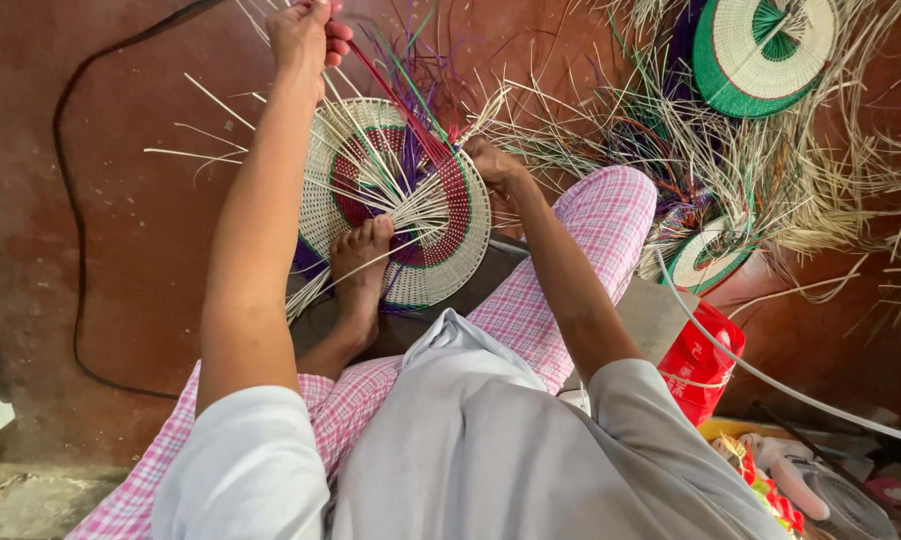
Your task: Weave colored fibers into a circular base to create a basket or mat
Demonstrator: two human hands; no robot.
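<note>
Hands busy: left hand [308, 35] pinching a stiff, springy red strand [390, 95], right hand [498, 170] gripping the rim of the light, pliable woven disc [440, 255]

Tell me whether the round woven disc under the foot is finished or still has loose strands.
Unfinished: the woven disc has loose strands fanning past its rim; the left hand pulls some up, and the right hand rests at its edge.

green-rimmed woven disc [765, 50], red bag [700, 360], black cable [70, 200]
</note>
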